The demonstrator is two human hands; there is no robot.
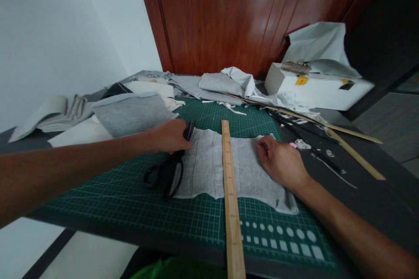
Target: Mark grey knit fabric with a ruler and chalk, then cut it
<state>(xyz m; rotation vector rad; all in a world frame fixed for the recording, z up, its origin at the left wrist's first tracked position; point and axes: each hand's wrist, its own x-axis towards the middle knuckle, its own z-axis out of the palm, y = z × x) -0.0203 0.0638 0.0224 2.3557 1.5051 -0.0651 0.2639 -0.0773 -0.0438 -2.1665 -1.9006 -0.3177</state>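
Note:
A piece of light grey fabric (209,165) lies flat on a green cutting mat (131,205). A long wooden ruler (231,192) lies across the fabric, running from near me to the mat's middle. My left hand (168,136) rests at the fabric's left edge, touching the blades of black scissors (166,174) that lie on the mat. My right hand (281,163) presses on the fabric's right part, fingers curled, with something pink just behind it.
Grey and white fabric pieces (131,113) are piled at the back left. A white cardboard box (314,87) stands at the back right. Thin wooden sticks (347,146) and fabric scraps lie on the dark table at the right. A wooden door is behind.

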